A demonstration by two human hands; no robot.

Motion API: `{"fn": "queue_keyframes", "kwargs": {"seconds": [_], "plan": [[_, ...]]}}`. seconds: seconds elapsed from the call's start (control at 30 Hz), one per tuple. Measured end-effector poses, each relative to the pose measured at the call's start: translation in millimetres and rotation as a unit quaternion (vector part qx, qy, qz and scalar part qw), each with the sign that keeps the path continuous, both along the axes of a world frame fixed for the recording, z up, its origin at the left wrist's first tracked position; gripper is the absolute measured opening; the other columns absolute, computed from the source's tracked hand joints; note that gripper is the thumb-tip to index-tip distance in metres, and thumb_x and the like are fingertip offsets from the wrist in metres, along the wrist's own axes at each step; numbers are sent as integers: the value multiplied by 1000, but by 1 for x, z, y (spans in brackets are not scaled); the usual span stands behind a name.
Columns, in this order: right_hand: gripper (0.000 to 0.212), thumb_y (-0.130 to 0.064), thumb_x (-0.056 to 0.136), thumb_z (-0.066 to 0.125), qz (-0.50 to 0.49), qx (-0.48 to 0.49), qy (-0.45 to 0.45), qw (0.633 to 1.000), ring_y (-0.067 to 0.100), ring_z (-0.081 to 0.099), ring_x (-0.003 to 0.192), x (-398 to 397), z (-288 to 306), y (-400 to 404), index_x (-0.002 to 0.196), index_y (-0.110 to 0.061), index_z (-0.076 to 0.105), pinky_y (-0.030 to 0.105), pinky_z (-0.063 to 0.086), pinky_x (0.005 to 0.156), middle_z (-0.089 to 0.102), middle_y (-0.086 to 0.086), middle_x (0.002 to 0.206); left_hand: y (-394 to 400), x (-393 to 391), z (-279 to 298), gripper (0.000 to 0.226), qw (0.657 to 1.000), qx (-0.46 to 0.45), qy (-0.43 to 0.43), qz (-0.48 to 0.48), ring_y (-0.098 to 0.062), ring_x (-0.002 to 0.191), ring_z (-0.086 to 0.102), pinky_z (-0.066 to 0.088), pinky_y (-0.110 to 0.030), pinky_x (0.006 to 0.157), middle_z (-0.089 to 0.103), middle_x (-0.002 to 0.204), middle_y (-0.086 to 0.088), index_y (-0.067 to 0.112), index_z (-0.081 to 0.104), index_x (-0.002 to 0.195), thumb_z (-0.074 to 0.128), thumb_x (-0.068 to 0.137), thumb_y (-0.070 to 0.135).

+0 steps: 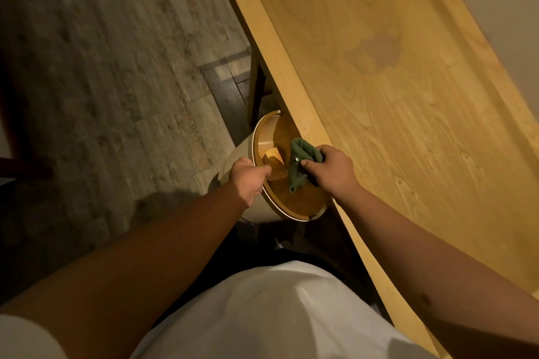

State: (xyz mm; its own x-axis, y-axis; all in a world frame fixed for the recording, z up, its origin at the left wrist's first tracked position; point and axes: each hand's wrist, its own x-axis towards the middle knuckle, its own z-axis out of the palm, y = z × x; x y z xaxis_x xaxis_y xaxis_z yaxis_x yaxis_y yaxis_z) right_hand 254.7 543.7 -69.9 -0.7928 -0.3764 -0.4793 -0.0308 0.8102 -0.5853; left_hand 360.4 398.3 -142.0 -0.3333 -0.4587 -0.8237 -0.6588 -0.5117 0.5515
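Note:
A round wooden-topped stool or drum [294, 201] with a pale side stands tucked against the edge of a long wooden table [408, 96]. My left hand [248, 179] grips the stool's rim at its left side. My right hand [329, 169] holds a crumpled dark green cloth [299, 162] over the stool's top, close to the table edge. A small lighter wooden block [272, 156] shows on the top between my hands.
The table top carries a dark damp-looking stain [376, 52] near its middle. A table leg [256, 87] drops to the floor just behind the stool. Tiled floor [102, 81] spreads out to the left. My white shirt [277, 315] fills the bottom.

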Motion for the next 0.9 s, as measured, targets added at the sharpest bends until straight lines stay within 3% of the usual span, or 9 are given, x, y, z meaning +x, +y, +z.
{"fn": "queue_keyframes", "kwargs": {"seconds": [0.13,0.2,0.27,0.43,0.57,0.7,0.77,0.83,0.9], "plan": [[28,-24,84,73,67,-11,143,987,22,63,89,2,1,-10,110,-15,65,34,52,77,67,3,96,-27,-13,2,23,1000,8,-3,-11,-3,30,45,37,-17,37,55,66,-4,16,52,85,72,76,7],[33,-19,84,72,181,82,74,977,28,64,94,4,-6,-24,115,-13,64,34,51,81,67,10,106,-39,-17,6,22,1000,17,0,-16,-7,39,53,39,-17,38,59,69,-5,16,55,86,72,77,6],[23,-21,87,69,224,167,-41,959,27,66,90,8,-16,-35,109,-13,67,36,54,80,69,9,100,-46,-19,8,20,999,24,1,-21,-13,55,61,43,-17,41,64,75,-5,16,59,89,73,77,7],[18,-25,87,71,78,61,-22,995,24,64,81,11,-27,-41,99,-11,66,35,52,73,69,7,87,-61,-25,5,20,999,21,-7,-41,-21,62,62,50,-25,50,66,82,-11,12,59,91,73,78,8],[12,-24,84,73,18,4,-49,999,17,63,72,-11,-24,-37,90,-20,64,25,48,61,66,-2,76,-67,-40,7,21,999,-4,-22,-38,-20,58,55,43,-23,47,58,74,-9,14,53,81,73,79,7],[8,-19,86,72,-56,-92,-87,990,22,63,73,-57,-8,-32,87,-19,64,35,51,65,67,5,80,-73,-55,11,18,993,-60,-61,-76,-22,63,61,40,-20,41,63,78,-10,11,61,87,74,79,21],[7,-17,89,69,-65,-128,-79,986,25,62,77,-94,5,-26,92,-16,63,41,52,69,67,11,86,-73,-65,12,20,990,-89,-69,-89,-27,78,67,49,-27,55,68,84,-11,9,66,89,75,79,24],[8,-16,91,66,-77,-150,-74,983,28,65,83,-137,20,-17,96,-16,59,46,53,72,67,15,94,-70,-73,11,15,992,-85,-73,-57,-31,90,67,58,-41,78,68,90,-12,16,62,82,76,81,20],[12,-15,92,64,-90,-171,-36,981,35,66,90,-188,32,-7,99,-18,55,50,55,76,67,16,101,-69,-80,7,21,994,-65,-81,-21,-33,97,65,57,-50,89,66,100,-13,21,56,85,76,81,18]]}}
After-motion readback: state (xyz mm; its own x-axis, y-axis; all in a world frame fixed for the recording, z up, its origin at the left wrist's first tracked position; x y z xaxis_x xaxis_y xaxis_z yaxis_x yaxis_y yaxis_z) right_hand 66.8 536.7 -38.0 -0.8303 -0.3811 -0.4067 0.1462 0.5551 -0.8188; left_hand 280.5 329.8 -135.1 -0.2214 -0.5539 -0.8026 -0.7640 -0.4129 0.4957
